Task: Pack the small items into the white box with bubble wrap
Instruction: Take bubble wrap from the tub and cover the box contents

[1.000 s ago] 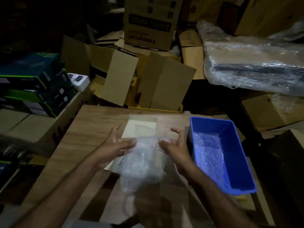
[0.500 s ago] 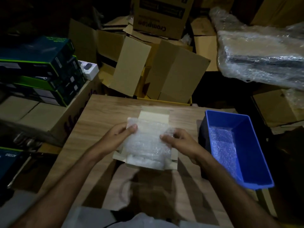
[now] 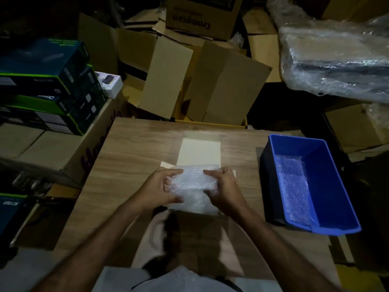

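Far left, stacked dark product boxes (image 3: 48,81) sit off the wooden table (image 3: 134,148). At table centre, the left hand (image 3: 163,187) and right hand (image 3: 221,187) both grip a bubble wrap (image 3: 193,180) wad, fingers curled on its ends. Wad's long axis runs left-right; it lies directly over the open white box (image 3: 200,150), whose lid flap extends far. Both hands equally near; likely next move is straight down. Blue bin (image 3: 328,186) at right holds more wrap.

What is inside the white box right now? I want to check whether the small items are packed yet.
Bubble wrap fills the white box, gripped by the left hand and right hand. Anything beneath the wrap is covered; no small items show.
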{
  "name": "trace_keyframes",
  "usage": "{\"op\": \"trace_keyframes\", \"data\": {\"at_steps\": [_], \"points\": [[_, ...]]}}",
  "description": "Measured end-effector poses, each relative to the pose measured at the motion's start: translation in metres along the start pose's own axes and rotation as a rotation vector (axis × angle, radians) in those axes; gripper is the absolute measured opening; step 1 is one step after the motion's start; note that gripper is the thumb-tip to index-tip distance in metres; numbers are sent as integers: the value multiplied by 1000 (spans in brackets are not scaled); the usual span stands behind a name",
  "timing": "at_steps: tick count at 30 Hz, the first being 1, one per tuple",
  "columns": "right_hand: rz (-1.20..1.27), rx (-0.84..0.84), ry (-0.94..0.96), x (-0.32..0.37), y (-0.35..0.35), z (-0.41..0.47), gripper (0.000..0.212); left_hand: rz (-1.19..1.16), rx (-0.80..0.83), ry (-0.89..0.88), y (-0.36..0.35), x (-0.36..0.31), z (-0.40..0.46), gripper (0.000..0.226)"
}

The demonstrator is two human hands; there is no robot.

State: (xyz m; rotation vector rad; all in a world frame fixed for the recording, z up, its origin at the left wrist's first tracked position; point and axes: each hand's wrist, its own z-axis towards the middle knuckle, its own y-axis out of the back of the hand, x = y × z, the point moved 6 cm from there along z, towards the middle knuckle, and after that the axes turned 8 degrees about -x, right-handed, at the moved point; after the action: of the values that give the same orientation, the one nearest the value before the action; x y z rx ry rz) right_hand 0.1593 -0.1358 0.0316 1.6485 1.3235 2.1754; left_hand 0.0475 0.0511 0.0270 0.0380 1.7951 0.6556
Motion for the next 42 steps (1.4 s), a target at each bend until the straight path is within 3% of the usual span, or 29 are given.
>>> {"op": "trace_keyframes", "data": {"at_steps": [3,6,8,10,14,17,21,24,29,33,37,42], "points": [[-153,-150,158,11,6,9,43,367,-213,-245,1,-5,11,50],[-284,-227,123,3,3,12,40,611,-279,-392,-11,-2,19,40],[-283,-108,76,-17,-16,6,47,727,-203,-291,-24,15,24,28],[-323,110,97,-33,-40,-6,53,756,-90,-135,-34,34,26,33],[-483,248,165,-57,-62,-27,58,1021,138,-267,-51,55,15,74],[-471,193,162,-45,-58,-27,56,954,126,-188,-45,47,7,73],[-418,87,93,-35,-50,-11,29,780,30,-264,-46,21,21,68],[-286,187,5,-48,-72,-11,66,977,220,-309,-70,38,35,86],[-383,297,19,-52,-79,-3,85,1219,370,-311,-80,66,41,92],[-422,343,16,-53,-82,2,94,1207,340,-313,-83,71,44,94],[-486,356,18,-53,-85,10,87,1246,329,-307,-89,71,44,90],[-544,381,25,-52,-85,8,93,1221,363,-294,-87,69,47,92]]}}
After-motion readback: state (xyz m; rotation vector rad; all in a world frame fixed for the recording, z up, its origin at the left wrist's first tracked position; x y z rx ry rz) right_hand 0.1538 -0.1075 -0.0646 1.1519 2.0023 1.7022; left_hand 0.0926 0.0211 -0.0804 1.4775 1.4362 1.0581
